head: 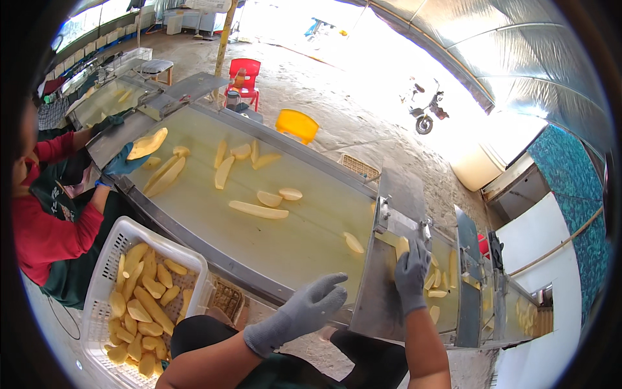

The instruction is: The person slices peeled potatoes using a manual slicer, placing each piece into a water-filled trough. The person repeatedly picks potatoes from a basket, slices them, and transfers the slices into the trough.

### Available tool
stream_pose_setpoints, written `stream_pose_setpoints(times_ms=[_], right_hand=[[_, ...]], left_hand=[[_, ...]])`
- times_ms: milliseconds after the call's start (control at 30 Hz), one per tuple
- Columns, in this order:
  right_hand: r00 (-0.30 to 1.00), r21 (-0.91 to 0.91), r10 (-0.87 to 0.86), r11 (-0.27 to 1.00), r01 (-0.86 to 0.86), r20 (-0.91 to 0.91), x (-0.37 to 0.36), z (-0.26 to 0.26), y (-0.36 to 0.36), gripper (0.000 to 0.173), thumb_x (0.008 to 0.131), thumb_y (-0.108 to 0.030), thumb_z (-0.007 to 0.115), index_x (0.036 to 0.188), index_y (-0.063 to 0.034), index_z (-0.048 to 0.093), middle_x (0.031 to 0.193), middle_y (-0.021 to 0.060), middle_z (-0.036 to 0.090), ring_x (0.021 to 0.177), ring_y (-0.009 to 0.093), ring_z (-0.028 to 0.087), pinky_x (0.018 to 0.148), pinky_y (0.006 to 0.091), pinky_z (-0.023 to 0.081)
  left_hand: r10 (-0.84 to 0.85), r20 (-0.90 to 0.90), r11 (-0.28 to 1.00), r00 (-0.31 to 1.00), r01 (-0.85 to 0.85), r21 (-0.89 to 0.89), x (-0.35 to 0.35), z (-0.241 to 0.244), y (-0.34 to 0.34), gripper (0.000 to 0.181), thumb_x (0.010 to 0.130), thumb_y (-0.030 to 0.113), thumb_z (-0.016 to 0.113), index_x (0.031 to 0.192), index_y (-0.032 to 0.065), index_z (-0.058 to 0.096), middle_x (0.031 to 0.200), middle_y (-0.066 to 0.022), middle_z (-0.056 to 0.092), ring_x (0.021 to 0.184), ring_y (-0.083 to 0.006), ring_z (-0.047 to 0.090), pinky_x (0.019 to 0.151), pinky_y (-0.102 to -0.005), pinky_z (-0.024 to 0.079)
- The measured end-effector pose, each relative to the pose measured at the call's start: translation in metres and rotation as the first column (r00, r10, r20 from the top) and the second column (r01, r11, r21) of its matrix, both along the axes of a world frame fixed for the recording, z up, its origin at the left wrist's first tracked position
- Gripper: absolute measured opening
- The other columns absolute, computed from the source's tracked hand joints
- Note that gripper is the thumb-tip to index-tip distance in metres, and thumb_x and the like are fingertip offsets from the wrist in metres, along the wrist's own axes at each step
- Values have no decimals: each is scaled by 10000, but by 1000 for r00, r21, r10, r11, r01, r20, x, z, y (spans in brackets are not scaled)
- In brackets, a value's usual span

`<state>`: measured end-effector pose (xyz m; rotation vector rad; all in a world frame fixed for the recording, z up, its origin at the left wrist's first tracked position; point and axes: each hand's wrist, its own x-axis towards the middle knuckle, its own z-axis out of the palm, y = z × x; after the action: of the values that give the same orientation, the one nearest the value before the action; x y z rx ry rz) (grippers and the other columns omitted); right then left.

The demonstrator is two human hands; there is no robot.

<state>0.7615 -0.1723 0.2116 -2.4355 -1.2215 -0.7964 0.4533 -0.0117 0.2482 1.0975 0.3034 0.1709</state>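
Observation:
My right hand, in a grey knit glove, presses a pale yellow piece of peeled tuber against the sloping metal board that spans the trough. Just beyond its fingers, a metal bracket with clamps is fixed across the board. Over the near rim of the trough hovers my left hand, gloved the same way, fingers apart and nothing in it. Cut tuber pieces lie in the cloudy water of the stainless-steel trough; one piece is close to the board.
A white plastic crate of peeled tubers stands at my left. Beyond it a co-worker's gloved hand holds a large tuber piece. More boards and water troughs continue rightward. Red and yellow chairs stand past the far rim.

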Motion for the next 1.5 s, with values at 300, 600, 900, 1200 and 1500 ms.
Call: stream_pose_setpoints(times_ms=[300, 600, 900, 1200, 1500], right_hand=[[964, -32, -203, 979, 201, -172, 101, -1, 92, 389, 932, -186, 528, 1228, 42, 634, 1170, 259, 660, 1143, 408, 598, 1020, 476, 451], [990, -20, 28, 999, -31, -139, 12, 2, 11, 464, 901, -186, 607, 1319, 14, 592, 1192, 256, 644, 1137, 404, 607, 1028, 476, 446], [354, 658, 588, 745, 115, -727, 33, -39, -41, 496, 1034, -294, 575, 1383, 50, 502, 1309, 204, 608, 1216, 307, 573, 1064, 441, 445], [368, 527, 514, 847, -72, -775, -62, -17, 36, 408, 1056, -147, 482, 1437, -4, 500, 1402, 137, 550, 1295, 201, 508, 1105, 320, 383], [826, 99, 281, 958, -268, -489, -86, -29, 37, 359, 995, -95, 559, 1332, 28, 582, 1338, 188, 588, 1264, 311, 559, 1090, 390, 414]], left_hand=[[11, -40, 997, 999, -8, 74, 8, -6, 1, 511, 1057, 296, 545, 1440, -33, 467, 1256, -134, 627, 1199, -174, 569, 1038, -303, 447], [73, 4, 990, 997, -73, 122, 4, -1, 10, 520, 1042, 316, 556, 1425, -31, 494, 1295, -133, 619, 1211, -176, 559, 1060, -310, 427], [212, 140, 974, 967, -197, -114, 19, -2, -15, 455, 1044, 254, 556, 1442, 42, 496, 1027, -18, 607, 776, -56, 490, 645, -213, 439], [316, 154, 948, 936, -308, -76, -140, 27, 17, 454, 1069, 205, 531, 1465, 9, 428, 1247, -66, 618, 1155, -91, 561, 983, -248, 469], [733, -676, 404, -81, -747, 528, -376, -295, 76, 657, 922, 281, 624, 1505, 78, 397, 1472, -187, 484, 1335, -341, 497, 1092, -411, 437]])
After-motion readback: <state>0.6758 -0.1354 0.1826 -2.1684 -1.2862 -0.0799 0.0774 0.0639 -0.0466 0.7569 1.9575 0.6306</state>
